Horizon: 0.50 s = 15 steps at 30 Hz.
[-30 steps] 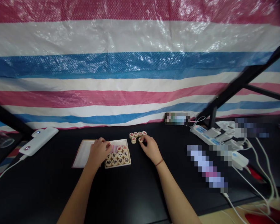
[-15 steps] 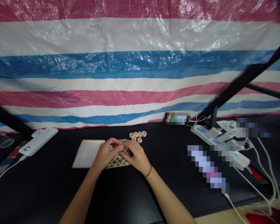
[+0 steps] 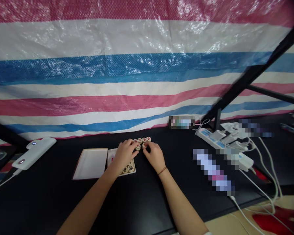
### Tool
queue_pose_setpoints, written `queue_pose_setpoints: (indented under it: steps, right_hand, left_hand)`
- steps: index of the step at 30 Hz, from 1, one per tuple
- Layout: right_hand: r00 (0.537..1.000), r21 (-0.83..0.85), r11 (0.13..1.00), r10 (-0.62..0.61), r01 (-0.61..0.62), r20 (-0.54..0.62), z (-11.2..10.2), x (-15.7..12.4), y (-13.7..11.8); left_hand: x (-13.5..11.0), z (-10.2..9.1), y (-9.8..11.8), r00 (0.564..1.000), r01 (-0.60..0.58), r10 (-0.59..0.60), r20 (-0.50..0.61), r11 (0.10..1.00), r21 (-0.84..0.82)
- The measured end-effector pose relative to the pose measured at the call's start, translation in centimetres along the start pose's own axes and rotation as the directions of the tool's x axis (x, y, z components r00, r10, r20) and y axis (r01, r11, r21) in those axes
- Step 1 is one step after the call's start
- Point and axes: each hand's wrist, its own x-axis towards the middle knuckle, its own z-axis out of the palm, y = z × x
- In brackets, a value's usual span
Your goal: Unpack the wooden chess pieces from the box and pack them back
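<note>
My left hand (image 3: 124,155) reaches over the open box and pinches a round Chinese chess piece (image 3: 138,147) between thumb and fingers. My right hand (image 3: 155,157) has its fingertips closed on another Chinese chess piece (image 3: 144,146) just to the right. Behind them a short row of red-marked pieces (image 3: 144,140) lies on the black table. The shallow white box (image 3: 134,170) holds pieces with black characters (image 3: 130,168); my left hand and forearm hide much of its inside. Left of the box lies its open lid (image 3: 91,164), white inside.
On the left stands a white device with a cable (image 3: 35,152). To the right are a power strip (image 3: 210,138) with plugs and cables, a blurred phone-like object (image 3: 213,171), and another blurred item (image 3: 181,122) by the striped sheet (image 3: 112,107). Black frame bars slant at both sides.
Both hands have moved from above the box to the red-marked pieces behind it and now hold pieces there. The view has shifted slightly to the right.
</note>
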Motion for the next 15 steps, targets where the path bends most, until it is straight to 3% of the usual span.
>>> queue_pose_setpoints:
  steps: [6,15]
  right_hand:
    - [0.997,-0.11,0.994,0.032,-0.025,0.066,0.7,-0.2,0.0]
    - [0.996,-0.06,0.998,-0.028,0.033,0.089,1.2,-0.1,0.2]
  left_hand:
    - [1.6,0.6,1.0,0.996,-0.031,0.019,0.084,0.989,0.146]
    - [1.7,0.7,1.1,0.996,-0.024,0.009,0.089,0.986,0.166]
